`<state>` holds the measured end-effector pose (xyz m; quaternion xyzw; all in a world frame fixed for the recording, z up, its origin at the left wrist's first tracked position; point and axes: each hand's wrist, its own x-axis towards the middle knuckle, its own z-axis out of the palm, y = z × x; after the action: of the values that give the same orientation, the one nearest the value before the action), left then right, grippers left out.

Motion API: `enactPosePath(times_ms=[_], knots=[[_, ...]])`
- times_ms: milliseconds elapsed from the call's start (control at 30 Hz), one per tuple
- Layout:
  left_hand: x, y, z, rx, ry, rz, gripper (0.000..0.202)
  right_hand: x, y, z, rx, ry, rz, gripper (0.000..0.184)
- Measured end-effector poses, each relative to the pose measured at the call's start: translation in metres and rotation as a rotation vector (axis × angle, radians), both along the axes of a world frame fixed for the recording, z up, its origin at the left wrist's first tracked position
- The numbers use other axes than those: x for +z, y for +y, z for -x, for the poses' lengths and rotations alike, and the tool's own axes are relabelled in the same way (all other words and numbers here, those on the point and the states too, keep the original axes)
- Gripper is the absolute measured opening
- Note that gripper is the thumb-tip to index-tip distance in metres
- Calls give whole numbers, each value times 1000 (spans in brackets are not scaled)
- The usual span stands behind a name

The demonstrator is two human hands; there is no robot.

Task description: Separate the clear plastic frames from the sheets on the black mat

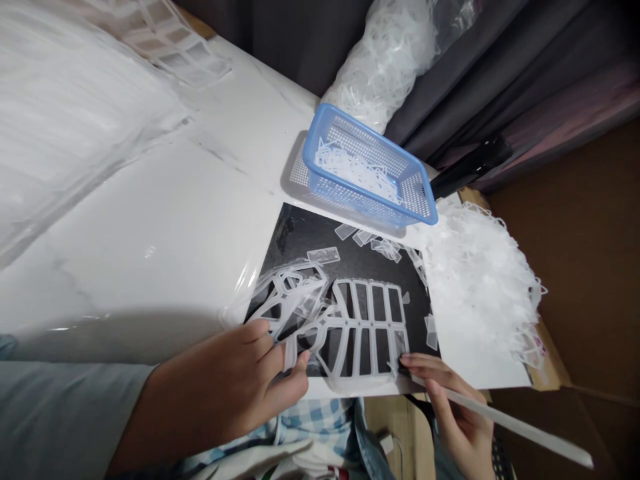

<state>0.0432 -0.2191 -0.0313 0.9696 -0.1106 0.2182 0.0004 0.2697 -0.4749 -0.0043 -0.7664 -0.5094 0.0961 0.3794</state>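
A clear plastic cut-out sheet (356,325), with rows of rectangular openings in a pale frame, lies on a black mat (305,230). My left hand (265,373) is closed on the sheet's left part, pinching a frame strip between thumb and fingers. A crumpled clear piece (300,293) is bunched just beyond those fingers. My right hand (457,407) holds a long, thin white stick-like tool (520,427), its fingertips at the sheet's lower right corner. The tool's near tip is hard to make out there. Small clear rectangles (324,255) lie scattered on the mat.
Behind the mat stands a blue basket (370,137) with white strips inside. A heap of clear plastic scraps (480,287) is at the right, and a full clear bag (383,60) leans behind. Stacked translucent sheets (75,113) cover the table's (165,227) far left.
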Motion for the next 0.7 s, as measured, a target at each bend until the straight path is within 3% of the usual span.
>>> enactPosePath(times_ms=[300, 433, 567, 700], knots=[[2, -1, 1, 7, 10, -7, 26, -8, 2, 3, 49, -319, 4, 26], [1, 0, 0, 1, -1, 13, 25, -13, 3, 2, -13, -392, 4, 30], [3, 0, -1, 4, -22, 16, 23, -17, 1, -4, -195, -438, -74, 24], [6, -1, -2, -3, 19, 21, 18, -21, -9, -26, -556, -494, -129, 25]])
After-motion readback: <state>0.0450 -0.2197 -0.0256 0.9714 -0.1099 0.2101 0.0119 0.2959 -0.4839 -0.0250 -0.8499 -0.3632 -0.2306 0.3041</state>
